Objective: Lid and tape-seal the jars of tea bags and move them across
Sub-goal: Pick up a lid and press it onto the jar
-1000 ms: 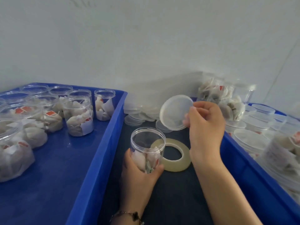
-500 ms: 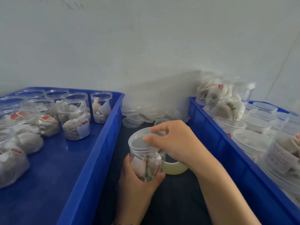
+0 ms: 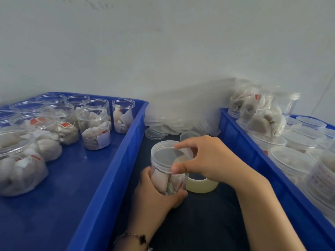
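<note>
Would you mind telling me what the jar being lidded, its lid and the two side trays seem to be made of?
The jar looks like clear, glossy rigid plastic: the tea bags show sharply through its wall. Its lid seems a softer, frosted translucent plastic, cloudy rather than clear. The left tray and right tray appear to be opaque blue moulded plastic with a dull sheen and thick rims.

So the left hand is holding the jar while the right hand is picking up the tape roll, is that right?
Not quite. In the head view the left hand holds the jar, but the right hand grips the lid on the jar's top. The tape roll lies untouched behind the jar.
</note>
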